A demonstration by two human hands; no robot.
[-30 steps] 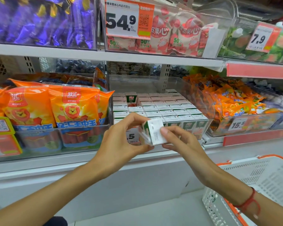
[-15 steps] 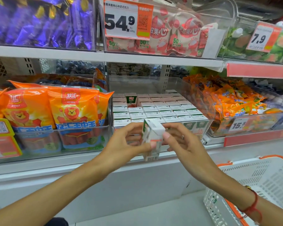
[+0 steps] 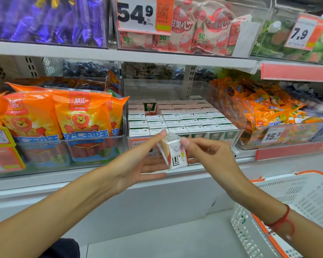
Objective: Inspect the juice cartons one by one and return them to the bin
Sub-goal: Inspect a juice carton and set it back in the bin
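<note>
The left hand (image 3: 138, 164) has its index tip on the upper left corner of a carton (image 3: 172, 152), its other fingers lying nearly straight under and behind the carton's lower part. The right hand (image 3: 211, 157) pinches the carton's upper right edge with thumb and curled fingers; the thumb tip sits at about 1 o'clock on the carton. The carton is tilted, its top leaning to 11 o'clock, a white side with dark print facing the camera and a red stripe along its left edge. It is held in the air just in front of the bin (image 3: 239, 127), at the bin's 6 o'clock.

The bin is clear plastic on the middle shelf, filled with rows of upright cartons showing white tops; one green-fronted carton (image 3: 149, 108) stands higher at the bin's 11 o'clock. At 9 o'clock from the bin are orange bags (image 3: 82, 116) with a lion picture; at 3 o'clock, a tub of small orange packets (image 3: 265, 112). A red string (image 3: 282, 220) circles the right wrist. A white basket (image 3: 296, 207) with orange rim sits at 5 o'clock from the hands.
</note>
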